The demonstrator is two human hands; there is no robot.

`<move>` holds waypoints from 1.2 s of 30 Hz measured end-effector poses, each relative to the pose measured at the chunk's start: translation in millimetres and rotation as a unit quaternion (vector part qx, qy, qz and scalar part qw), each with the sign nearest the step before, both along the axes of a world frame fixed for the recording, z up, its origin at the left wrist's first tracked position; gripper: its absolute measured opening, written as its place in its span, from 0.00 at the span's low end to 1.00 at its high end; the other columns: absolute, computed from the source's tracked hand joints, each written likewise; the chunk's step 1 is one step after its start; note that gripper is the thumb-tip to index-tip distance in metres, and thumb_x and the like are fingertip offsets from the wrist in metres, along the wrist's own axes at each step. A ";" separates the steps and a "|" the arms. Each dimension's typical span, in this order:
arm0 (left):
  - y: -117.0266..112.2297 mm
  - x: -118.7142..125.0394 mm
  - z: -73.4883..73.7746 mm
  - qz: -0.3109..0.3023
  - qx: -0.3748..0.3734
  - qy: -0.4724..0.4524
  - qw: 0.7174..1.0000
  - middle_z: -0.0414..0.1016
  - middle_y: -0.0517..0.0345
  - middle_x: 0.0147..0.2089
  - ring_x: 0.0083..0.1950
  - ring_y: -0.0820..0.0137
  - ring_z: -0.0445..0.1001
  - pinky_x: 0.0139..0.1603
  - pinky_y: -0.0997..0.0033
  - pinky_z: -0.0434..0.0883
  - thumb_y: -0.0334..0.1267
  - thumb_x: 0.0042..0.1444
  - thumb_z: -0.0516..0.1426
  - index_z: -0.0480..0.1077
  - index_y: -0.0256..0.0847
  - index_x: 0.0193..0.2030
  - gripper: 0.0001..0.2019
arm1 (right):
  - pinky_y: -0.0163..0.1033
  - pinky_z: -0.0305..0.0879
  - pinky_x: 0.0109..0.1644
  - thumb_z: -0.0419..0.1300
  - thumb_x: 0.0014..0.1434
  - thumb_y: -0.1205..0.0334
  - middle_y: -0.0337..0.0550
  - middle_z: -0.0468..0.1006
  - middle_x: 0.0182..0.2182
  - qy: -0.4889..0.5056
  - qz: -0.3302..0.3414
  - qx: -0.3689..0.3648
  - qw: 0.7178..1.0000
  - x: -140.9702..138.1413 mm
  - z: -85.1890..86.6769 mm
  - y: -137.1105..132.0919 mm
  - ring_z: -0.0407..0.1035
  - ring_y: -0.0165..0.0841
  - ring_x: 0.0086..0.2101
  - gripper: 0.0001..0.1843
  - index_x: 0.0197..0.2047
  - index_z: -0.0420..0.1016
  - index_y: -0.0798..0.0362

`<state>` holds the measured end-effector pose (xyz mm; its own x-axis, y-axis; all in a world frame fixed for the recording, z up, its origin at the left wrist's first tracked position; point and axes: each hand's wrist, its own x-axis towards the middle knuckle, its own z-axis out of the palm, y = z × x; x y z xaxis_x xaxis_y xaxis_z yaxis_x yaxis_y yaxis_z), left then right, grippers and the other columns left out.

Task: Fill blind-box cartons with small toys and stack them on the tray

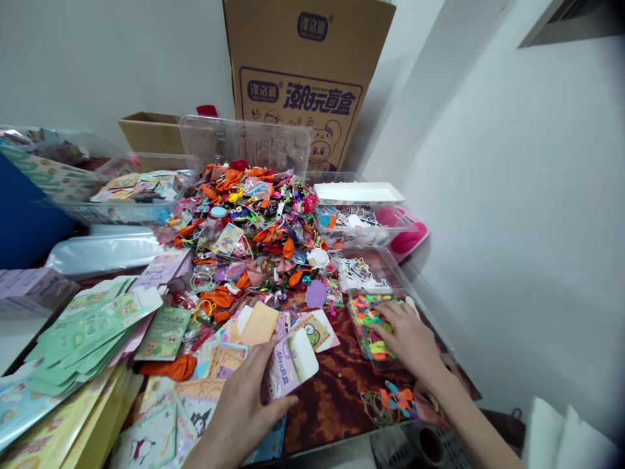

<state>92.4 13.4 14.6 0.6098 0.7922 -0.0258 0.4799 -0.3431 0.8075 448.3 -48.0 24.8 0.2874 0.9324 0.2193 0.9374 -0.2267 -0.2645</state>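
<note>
Printed cardboard box (pixel 303 71) stands behind trinket heap (pixel 254 221). Worktop (pixel 336 391) shows brown just in front of heap. Clear tray of neon clips (pixel 367 311) lies front-right of heap. My right hand (pixel 410 339) is in it, fingers loosely spread on clips; cannot tell if pinching one. Purple packet (pixel 288 365) lies front of heap, long axis tilted, open mouth toward heap. My left hand (pixel 239 417) pinches its near end.

Small packing workroom: toy pile (pixel 254 221), printed carton (pixel 303 85), stacked packets (pixel 83 332).
</note>
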 end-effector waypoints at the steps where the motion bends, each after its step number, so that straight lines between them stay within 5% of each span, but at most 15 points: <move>1: -1.1 2.3 -0.7 0.000 -0.001 0.000 1.000 0.70 0.44 0.66 0.64 0.50 0.71 0.62 0.50 0.70 0.39 0.52 0.64 0.61 0.45 0.68 0.36 | 0.48 0.65 0.49 0.56 0.60 0.56 0.48 0.80 0.41 0.010 -0.004 0.004 1.000 -2.3 -2.0 1.3 0.68 0.47 0.45 0.10 0.35 0.78 0.47; 4: -4.1 6.0 -2.9 0.007 -0.004 0.006 1.000 0.68 0.43 0.67 0.66 0.49 0.69 0.64 0.48 0.68 0.38 0.51 0.65 0.60 0.43 0.69 0.37 | 0.47 0.65 0.47 0.54 0.60 0.58 0.48 0.78 0.33 0.057 -0.027 0.022 0.998 -0.6 -3.8 4.7 0.69 0.45 0.40 0.13 0.26 0.73 0.47; 8: -5.0 3.1 -4.6 0.009 -0.005 0.021 1.000 0.68 0.42 0.67 0.66 0.48 0.69 0.64 0.47 0.68 0.38 0.51 0.64 0.60 0.42 0.69 0.37 | 0.45 0.67 0.43 0.57 0.56 0.49 0.44 0.77 0.29 0.164 -0.078 0.054 0.982 15.6 0.3 3.3 0.71 0.42 0.35 0.15 0.23 0.72 0.47; 13: -4.6 1.0 -6.5 -0.003 -0.013 0.019 1.000 0.67 0.45 0.68 0.67 0.49 0.68 0.64 0.49 0.68 0.38 0.52 0.65 0.61 0.46 0.68 0.36 | 0.41 0.69 0.28 0.65 0.45 0.39 0.39 0.75 0.21 0.345 -0.172 0.073 0.920 27.5 8.7 -7.6 0.71 0.37 0.23 0.20 0.25 0.74 0.49; 17: -6.0 4.7 -4.8 0.003 -0.012 0.010 1.000 0.70 0.46 0.66 0.65 0.50 0.70 0.63 0.50 0.70 0.37 0.50 0.65 0.63 0.46 0.67 0.35 | 0.41 0.71 0.24 0.70 0.41 0.40 0.39 0.77 0.19 0.465 -0.201 0.062 0.860 23.1 18.8 -16.3 0.72 0.36 0.19 0.21 0.27 0.75 0.49; 21: -6.3 7.4 -3.5 0.001 -0.019 0.013 1.000 0.69 0.43 0.66 0.65 0.49 0.69 0.63 0.49 0.69 0.36 0.50 0.65 0.62 0.44 0.67 0.36 | 0.39 0.71 0.23 0.74 0.37 0.42 0.39 0.79 0.21 0.510 -0.209 0.069 0.832 20.8 23.5 -18.9 0.73 0.34 0.19 0.22 0.27 0.77 0.49; 27: -5.8 10.0 0.9 -0.010 -0.029 0.026 0.999 0.68 0.43 0.66 0.65 0.50 0.69 0.64 0.49 0.68 0.36 0.51 0.65 0.62 0.43 0.66 0.35 | 0.35 0.62 0.19 0.74 0.33 0.40 0.34 0.70 0.14 0.478 -0.204 0.070 0.851 25.0 19.1 -15.3 0.63 0.29 0.15 0.24 0.25 0.79 0.51; 33: -5.5 13.3 5.2 -0.025 -0.034 0.040 0.998 0.68 0.42 0.66 0.66 0.50 0.67 0.66 0.48 0.65 0.37 0.51 0.67 0.61 0.42 0.66 0.36 | 0.37 0.67 0.33 0.75 0.31 0.45 0.41 0.79 0.27 0.390 -0.174 0.076 0.901 29.5 22.9 -10.2 0.71 0.39 0.33 0.17 0.18 0.80 0.48; 36: -5.7 12.8 4.1 -0.027 -0.035 0.054 0.998 0.67 0.40 0.68 0.68 0.48 0.65 0.67 0.46 0.64 0.37 0.51 0.67 0.60 0.40 0.68 0.37 | 0.37 0.67 0.33 0.73 0.34 0.43 0.41 0.78 0.27 0.377 -0.182 0.083 0.904 29.6 22.8 -10.8 0.69 0.38 0.33 0.17 0.19 0.80 0.48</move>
<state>105.2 7.7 18.7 0.6419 0.7525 -0.1475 0.5475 -0.3151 0.7753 477.9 -58.8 47.6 0.6945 0.7185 -0.0384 0.3479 -0.3820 -0.8562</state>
